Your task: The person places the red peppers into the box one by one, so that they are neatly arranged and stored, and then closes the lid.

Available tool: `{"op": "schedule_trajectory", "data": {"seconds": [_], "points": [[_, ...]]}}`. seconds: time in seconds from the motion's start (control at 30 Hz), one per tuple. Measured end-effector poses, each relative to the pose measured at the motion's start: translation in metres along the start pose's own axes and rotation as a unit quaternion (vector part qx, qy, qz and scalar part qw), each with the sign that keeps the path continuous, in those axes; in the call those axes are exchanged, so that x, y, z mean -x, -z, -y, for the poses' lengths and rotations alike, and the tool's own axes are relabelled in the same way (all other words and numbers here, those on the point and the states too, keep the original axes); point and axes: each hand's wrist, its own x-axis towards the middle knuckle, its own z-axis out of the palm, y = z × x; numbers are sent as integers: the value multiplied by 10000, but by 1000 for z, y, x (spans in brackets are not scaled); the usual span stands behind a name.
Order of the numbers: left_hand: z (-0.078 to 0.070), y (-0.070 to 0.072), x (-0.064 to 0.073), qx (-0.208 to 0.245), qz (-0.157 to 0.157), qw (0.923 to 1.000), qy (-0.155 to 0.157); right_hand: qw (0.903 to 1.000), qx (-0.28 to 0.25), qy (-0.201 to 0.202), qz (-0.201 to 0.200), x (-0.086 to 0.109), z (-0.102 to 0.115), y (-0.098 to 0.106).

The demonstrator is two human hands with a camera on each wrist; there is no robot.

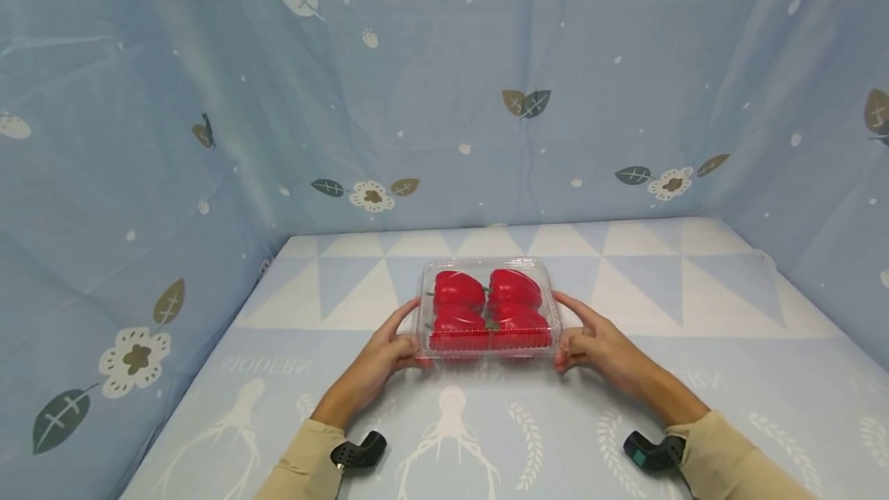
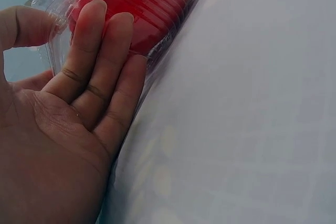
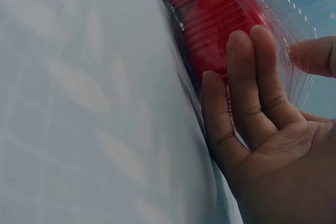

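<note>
A clear plastic clamshell box [image 1: 486,262] with its lid down lies between my hands on the table. Inside it sit several glossy red bell peppers [image 1: 514,288] with green stems. My left hand [image 1: 382,357] grips the box's left end, its index finger along the side and its thumb at the near corner. At the opposite end my right hand [image 1: 603,347] holds it in the same way. Both wrist views show the thumb at the rim; the other fingers [image 2: 86,45] of the left hand and the fingers [image 3: 244,72] of the right press the ribbed wall below.
A pale blue and white patterned cloth [image 1: 451,438] covers the table. Blue curtains [image 1: 444,83] with leaf and flower prints hang behind it and on both sides. Dark wrist devices [image 1: 359,451] are strapped over the beige sleeves [image 1: 305,457].
</note>
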Motion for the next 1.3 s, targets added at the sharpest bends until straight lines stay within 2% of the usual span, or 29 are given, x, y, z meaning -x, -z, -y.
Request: {"op": "schedule_trajectory", "data": {"seconds": [0.53,1.03,1.17,1.3], "points": [[-1,1,0,-46,-36,10000,23,9999,-12,78,115,-3,1,0],[-1,-1,0,-213,-70,9997,6,9967,51,373,725,2,3,8],[-1,-2,0,-183,-116,9998,13,9967,147,335,725,2,3,9],[-1,-1,0,-168,-70,9998,-39,9981,285,142,531,2,3,10]]}}
